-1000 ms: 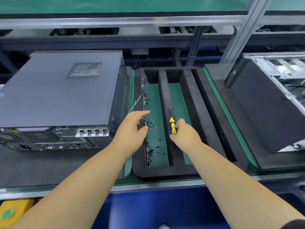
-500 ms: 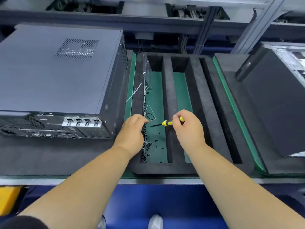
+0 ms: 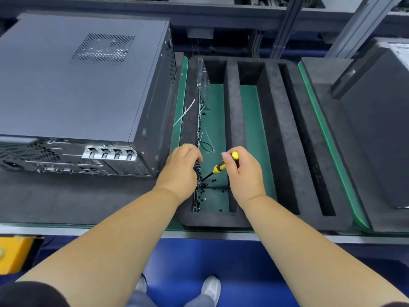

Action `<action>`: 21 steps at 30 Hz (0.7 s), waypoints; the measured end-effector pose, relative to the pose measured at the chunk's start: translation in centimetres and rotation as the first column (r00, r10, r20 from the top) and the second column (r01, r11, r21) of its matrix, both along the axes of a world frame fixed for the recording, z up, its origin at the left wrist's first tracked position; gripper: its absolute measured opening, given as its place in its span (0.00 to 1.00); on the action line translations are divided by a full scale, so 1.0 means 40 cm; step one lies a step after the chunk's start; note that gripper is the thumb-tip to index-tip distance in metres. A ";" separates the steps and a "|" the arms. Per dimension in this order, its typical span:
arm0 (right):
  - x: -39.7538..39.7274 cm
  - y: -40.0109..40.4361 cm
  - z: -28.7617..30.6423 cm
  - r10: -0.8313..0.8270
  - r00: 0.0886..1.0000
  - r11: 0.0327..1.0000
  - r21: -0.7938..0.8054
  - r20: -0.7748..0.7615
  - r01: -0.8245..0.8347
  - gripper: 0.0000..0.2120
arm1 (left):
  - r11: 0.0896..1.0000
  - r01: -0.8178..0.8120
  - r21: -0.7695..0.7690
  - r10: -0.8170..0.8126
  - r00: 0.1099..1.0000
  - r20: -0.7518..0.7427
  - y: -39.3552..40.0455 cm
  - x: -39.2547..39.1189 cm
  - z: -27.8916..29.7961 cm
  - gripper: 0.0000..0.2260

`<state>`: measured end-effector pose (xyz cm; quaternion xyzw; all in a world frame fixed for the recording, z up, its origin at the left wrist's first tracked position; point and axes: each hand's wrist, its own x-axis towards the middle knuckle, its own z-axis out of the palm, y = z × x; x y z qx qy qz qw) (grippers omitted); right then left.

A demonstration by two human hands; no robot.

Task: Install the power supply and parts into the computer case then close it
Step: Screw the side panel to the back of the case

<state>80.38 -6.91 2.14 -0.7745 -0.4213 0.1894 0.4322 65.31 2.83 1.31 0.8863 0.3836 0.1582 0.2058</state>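
Tabletop (image 3: 66, 204), dark mat over green, ran the full width of what I saw. Computer case (image 3: 73, 85) lay on its side at the left, grey side panel on and facing up, vent grille near its far end; rear ports and slot brackets faced me. A second case (image 3: 376, 129), dark, sat at the right edge, only partly in frame.

Between the two I logged a black foam tray (image 3: 278, 140) with long lengthwise slots, green showing at the bottom of two of them. Leftmost slot held a clear plastic bag (image 3: 203, 80) standing against its far left wall, loose white cable ties (image 3: 184, 113) over the tray's left rim, and a scatter of small black screws (image 3: 200, 191) along the slot's left wall toward the near end.

Right hand (image 3: 243, 173) was clamped on a yellow-and-black screwdriver (image 3: 221, 166), butt end up by the thumb, shaft angled down and left with the tip among the screws. Left hand (image 3: 181, 169) was curled at the slot's left wall, fingertips down in the screws; I could not tell whether it had one pinched. The two hands sat close, not touching.

Shoes on blue floor (image 3: 177, 258) below the tabletop edge.
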 end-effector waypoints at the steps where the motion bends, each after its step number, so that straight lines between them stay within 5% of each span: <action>1: 0.001 0.001 -0.001 0.018 1.000 1.000 -0.020 0.019 -0.018 0.14 | 1.000 0.002 -0.001 -0.002 1.000 0.009 0.001 0.000 -0.001 0.20; 21: -0.005 0.007 -0.002 0.205 0.943 0.972 -0.164 0.263 -0.166 0.15 | 1.000 -0.004 -0.009 0.004 1.000 0.031 0.001 0.002 -0.006 0.18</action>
